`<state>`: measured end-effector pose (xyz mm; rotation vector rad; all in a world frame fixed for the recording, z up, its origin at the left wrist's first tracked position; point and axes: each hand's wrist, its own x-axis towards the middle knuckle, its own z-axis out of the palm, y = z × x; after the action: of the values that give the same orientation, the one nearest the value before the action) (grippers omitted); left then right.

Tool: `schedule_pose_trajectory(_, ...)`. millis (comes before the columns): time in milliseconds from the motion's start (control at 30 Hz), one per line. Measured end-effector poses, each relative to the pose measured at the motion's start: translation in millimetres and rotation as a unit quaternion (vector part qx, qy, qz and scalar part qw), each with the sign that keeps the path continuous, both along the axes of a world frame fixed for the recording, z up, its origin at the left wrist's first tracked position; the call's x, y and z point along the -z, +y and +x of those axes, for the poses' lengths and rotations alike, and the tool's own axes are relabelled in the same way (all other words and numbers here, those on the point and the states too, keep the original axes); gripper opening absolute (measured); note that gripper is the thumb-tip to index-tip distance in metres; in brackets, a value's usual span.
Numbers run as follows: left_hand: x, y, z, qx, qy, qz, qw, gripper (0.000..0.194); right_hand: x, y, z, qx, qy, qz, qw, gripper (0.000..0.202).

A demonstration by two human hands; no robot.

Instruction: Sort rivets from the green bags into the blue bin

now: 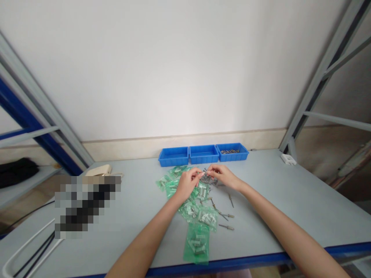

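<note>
My left hand [189, 182] and my right hand [222, 174] meet over the middle of the table, fingertips pinched close together. Small metal pieces [205, 172] show between them; which hand grips which piece is too small to tell. Beneath and around my left hand lie several green plastic bags [208, 217] with small parts inside. One bag [197, 244] lies nearest the table's front edge. Loose metal rivets [231, 200] are scattered right of the bags, and more lie heaped under my right hand.
Three blue trays stand in a row near the wall; the right one [233, 156] holds small metal parts, while the left [174, 157] and middle [203, 154] show bare floors. A white adapter [288, 159] sits far right, a cream object [99, 170] left.
</note>
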<state>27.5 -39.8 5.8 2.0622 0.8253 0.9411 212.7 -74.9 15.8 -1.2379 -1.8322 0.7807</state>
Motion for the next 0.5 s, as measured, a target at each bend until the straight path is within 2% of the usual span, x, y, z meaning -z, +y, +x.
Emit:
schedule_pose_trajectory(67, -0.2, -0.5, -0.2, 0.001, -0.002, -0.002, 1.000, 0.030, -2.0, -1.4, -0.2, -0.001, 0.006, 0.011, 1.000, 0.033)
schedule_pose_trajectory(200, -3.1, -2.5, -0.2, 0.013, -0.005, -0.012, 1.000, 0.039, -6.5, -5.6, -1.6, -0.039, 0.010, -0.029, 0.999, 0.043)
schedule_pose_trajectory(300, -3.9, -2.7, 0.0, 0.018, -0.010, -0.033, 0.999, 0.044, -6.6, -6.1, -2.5, -0.040, 0.017, -0.041, 0.998, 0.046)
schedule_pose_trajectory(500, -2.4, -1.0, 0.6, 0.017, -0.037, -0.034, 0.999, 0.031, -3.9, -2.4, 0.3, -0.028, 0.041, -0.018, 0.999, 0.035)
